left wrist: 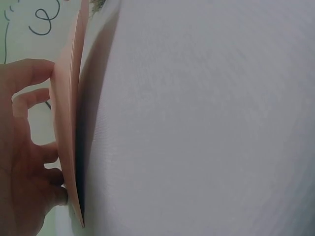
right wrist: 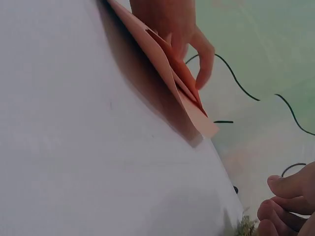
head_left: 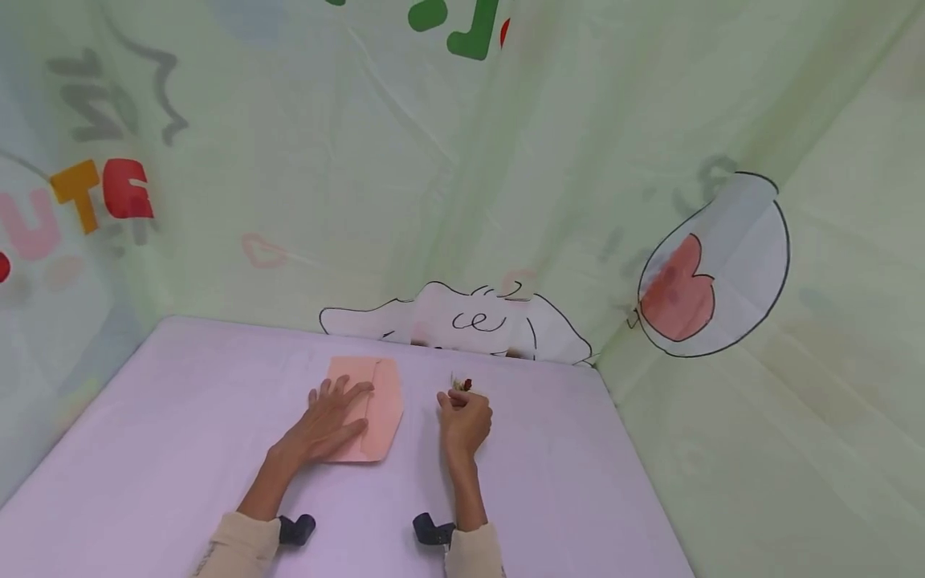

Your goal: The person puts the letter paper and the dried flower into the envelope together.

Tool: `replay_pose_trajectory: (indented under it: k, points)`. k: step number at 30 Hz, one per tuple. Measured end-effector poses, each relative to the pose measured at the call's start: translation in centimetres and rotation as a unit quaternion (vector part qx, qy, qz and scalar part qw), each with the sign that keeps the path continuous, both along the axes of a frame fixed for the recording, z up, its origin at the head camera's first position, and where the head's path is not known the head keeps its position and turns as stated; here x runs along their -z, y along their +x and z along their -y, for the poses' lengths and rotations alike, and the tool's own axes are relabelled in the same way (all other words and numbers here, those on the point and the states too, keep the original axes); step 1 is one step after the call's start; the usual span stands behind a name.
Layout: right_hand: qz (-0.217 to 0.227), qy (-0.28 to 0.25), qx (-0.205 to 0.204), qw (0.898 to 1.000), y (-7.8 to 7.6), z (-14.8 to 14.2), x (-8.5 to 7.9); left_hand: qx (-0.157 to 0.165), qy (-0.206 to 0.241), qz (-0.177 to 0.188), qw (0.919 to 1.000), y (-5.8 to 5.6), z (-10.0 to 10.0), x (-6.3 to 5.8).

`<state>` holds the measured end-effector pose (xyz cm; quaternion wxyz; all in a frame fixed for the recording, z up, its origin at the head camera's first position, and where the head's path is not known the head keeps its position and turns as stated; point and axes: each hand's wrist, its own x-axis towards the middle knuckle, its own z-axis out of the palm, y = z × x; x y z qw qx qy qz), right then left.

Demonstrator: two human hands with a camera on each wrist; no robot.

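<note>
A pink paper envelope (head_left: pixel 383 401) lies on the table with its flap side to the right. My left hand (head_left: pixel 328 421) rests on it, fingers spread, and in the left wrist view the fingertips touch the paper (left wrist: pixel 66 113). From the right wrist view, the envelope (right wrist: pixel 162 73) gapes at its flap, its near edge lifted off the cloth. To its right, my right hand (head_left: pixel 466 421) has curled fingers and holds a small dried flower sprig (head_left: pixel 461 385) with a dark red bud. The sprig's tip (right wrist: pixel 247 226) sticks out past the fingers; its stem is hidden.
A pale cloth covers the table (head_left: pixel 564 466). Behind it hangs a light green printed curtain (head_left: pixel 325 201), which meets the table's back edge. Dark wrist mounts (head_left: pixel 433 530) sit at both sleeves.
</note>
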<state>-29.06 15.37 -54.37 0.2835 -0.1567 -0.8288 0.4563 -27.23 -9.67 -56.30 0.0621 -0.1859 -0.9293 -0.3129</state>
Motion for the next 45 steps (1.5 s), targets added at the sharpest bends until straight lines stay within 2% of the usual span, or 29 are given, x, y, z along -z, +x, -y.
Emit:
replay_pose_trajectory:
  k: [5, 12, 18, 26, 39, 45]
  points:
    - [0.001, -0.005, 0.045, 0.999, 0.5, -2.1, 0.5, 0.009, -0.003, 0.012, 0.9999, 0.1, 0.0, 0.3]
    - [0.014, -0.003, 0.091, 0.996, 0.9, -3.0, 1.2, 0.008, -0.004, 0.01, 0.9999, 0.4, -0.1, 0.4]
    - [0.032, -0.002, 0.075, 0.997, 0.8, -3.1, 1.7, 0.009, 0.001, 0.014, 0.9999, 0.5, 0.0, 0.1]
    - [0.025, 0.01, 0.077, 0.997, 0.0, -3.2, 2.4, 0.008, -0.005, 0.002, 1.0, 0.1, 0.0, 0.0]
    - [0.042, 0.017, 0.073, 0.996, -0.1, -2.5, 1.5, 0.0, -0.006, -0.003, 1.0, -0.1, 0.0, 0.1]
    - [0.032, 0.004, 0.064, 0.997, -0.2, -2.5, 1.6, -0.004, -0.007, -0.001, 1.0, -0.1, 0.1, 0.2]
